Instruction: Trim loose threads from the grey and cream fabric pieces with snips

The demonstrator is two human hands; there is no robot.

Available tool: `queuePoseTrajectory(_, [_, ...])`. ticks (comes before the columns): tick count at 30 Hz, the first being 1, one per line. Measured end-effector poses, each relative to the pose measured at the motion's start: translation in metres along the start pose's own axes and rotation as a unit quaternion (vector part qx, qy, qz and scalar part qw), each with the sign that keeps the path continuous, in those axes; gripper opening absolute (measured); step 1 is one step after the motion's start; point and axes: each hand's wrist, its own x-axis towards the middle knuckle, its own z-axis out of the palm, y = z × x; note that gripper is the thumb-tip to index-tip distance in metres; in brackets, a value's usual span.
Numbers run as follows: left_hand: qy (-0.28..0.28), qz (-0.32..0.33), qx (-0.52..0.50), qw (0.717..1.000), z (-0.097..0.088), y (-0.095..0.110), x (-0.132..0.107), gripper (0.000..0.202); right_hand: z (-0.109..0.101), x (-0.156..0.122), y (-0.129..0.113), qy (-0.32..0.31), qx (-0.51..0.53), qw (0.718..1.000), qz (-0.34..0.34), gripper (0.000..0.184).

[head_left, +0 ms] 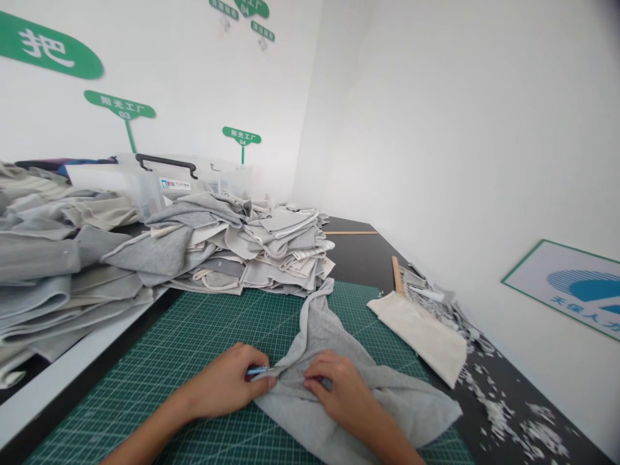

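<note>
A crumpled piece of grey jersey fabric (407, 413) lies on a green cutting mat (217, 329), with a narrow end trailing towards the far stacks. My left hand (225, 381) is closed around a small blue-handled tool (256, 371), whose tip is hidden where it meets a fold of the fabric. My right hand (339, 394) pinches the grey fabric close to that fold, a short way from my left hand.
Tall stacks of grey and off-white fabric pieces (271, 252) rise behind the mat, with more (43, 278) at left beside a plastic bin (165, 181). At right lie a cream fabric piece (421, 336), a wooden strip (397, 274) and scattered fabric scraps (498, 413) on a dark tabletop.
</note>
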Motion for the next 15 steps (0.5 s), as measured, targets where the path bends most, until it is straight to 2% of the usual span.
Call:
queuePoseTrajectory(4, [-0.003,0.019,0.002,1.0,0.0,-0.004,0.002,0.038,-0.011,0.003,-0.004,0.051,0.021,0.998,-0.017,0.011])
queuePoseTrajectory(6, [-0.004,0.032,0.003,0.999,0.001,-0.007,0.003,0.038,-0.027,0.003,-0.007,0.1,0.03,0.994,-0.017,0.012])
queuePoseTrajectory(9, [-0.005,0.049,0.011,0.999,0.002,-0.01,0.003,0.037,-0.062,-0.009,-0.01,0.21,0.042,0.977,0.002,0.02])
queuePoseTrajectory(12, [-0.002,0.058,0.019,0.998,0.003,-0.012,0.004,0.036,-0.105,-0.042,-0.005,0.36,0.025,0.931,0.061,0.022])
queuePoseTrajectory(13, [0.0,0.06,0.021,0.998,0.003,-0.013,0.004,0.036,-0.12,-0.058,0.001,0.39,-0.007,0.916,0.09,0.025])
queuePoseTrajectory(15, [0.005,0.063,0.021,0.998,0.004,-0.014,0.004,0.034,-0.15,-0.094,0.02,0.392,-0.099,0.901,0.159,0.029])
